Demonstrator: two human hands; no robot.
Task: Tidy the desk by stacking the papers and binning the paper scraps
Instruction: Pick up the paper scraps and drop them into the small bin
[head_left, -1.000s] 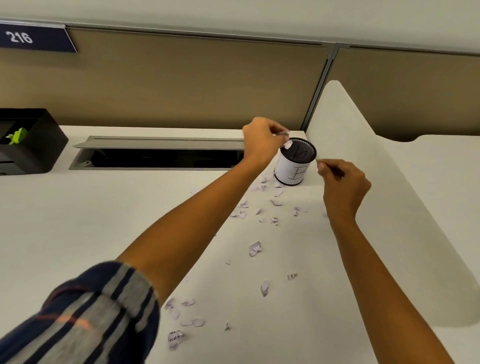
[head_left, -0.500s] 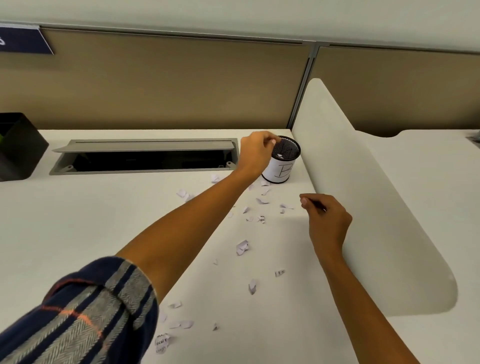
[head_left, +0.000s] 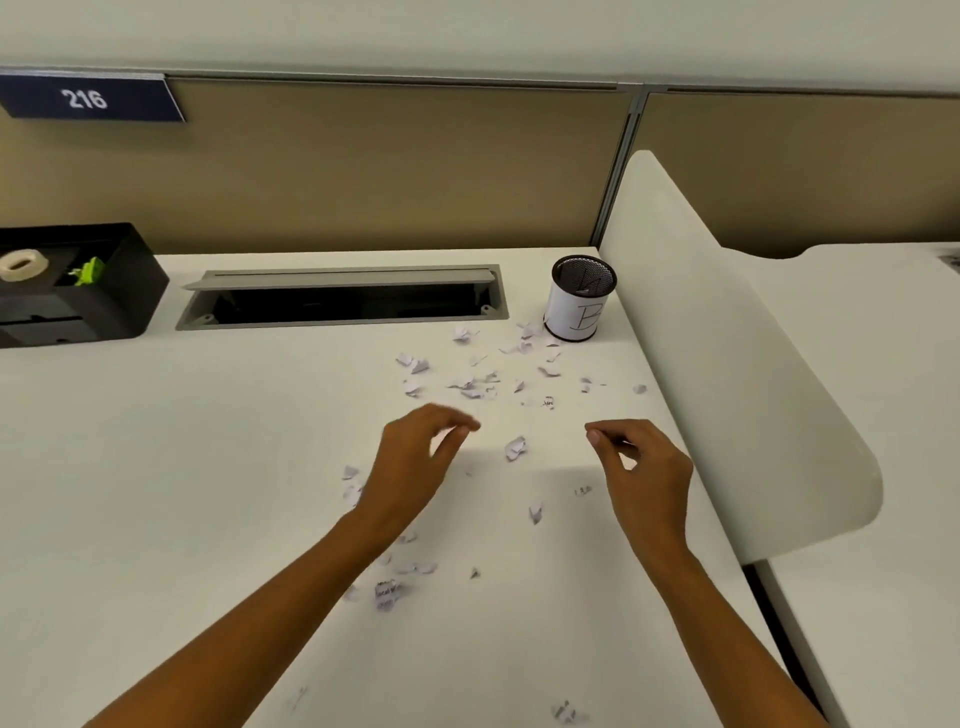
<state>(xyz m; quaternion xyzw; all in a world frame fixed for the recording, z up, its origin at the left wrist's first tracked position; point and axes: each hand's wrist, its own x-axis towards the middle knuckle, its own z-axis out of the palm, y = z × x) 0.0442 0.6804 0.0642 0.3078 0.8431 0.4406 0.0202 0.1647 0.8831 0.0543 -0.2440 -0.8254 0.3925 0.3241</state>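
Several torn paper scraps lie scattered over the white desk (head_left: 208, 467), thickest in a cluster (head_left: 470, 384) in front of the bin. The bin (head_left: 576, 317) is a small white cup with a black mesh inside, upright at the back right by the divider. One larger scrap (head_left: 515, 447) lies between my hands. My left hand (head_left: 415, 467) hovers just left of it, fingers curled toward the thumb, nothing visible in them. My right hand (head_left: 639, 467) hovers to its right, also in a pinch shape with nothing visible. More scraps (head_left: 387, 592) lie under my left forearm.
A curved white divider (head_left: 727, 364) walls the desk's right edge. An open grey cable tray (head_left: 343, 299) is sunk into the desk at the back. A black organizer (head_left: 104, 296) with a tape roll (head_left: 21, 265) sits back left.
Both hands have drawn back from the bin toward me. The left hand has left the bin's rim and now hangs over the middle scraps, level with the right hand.
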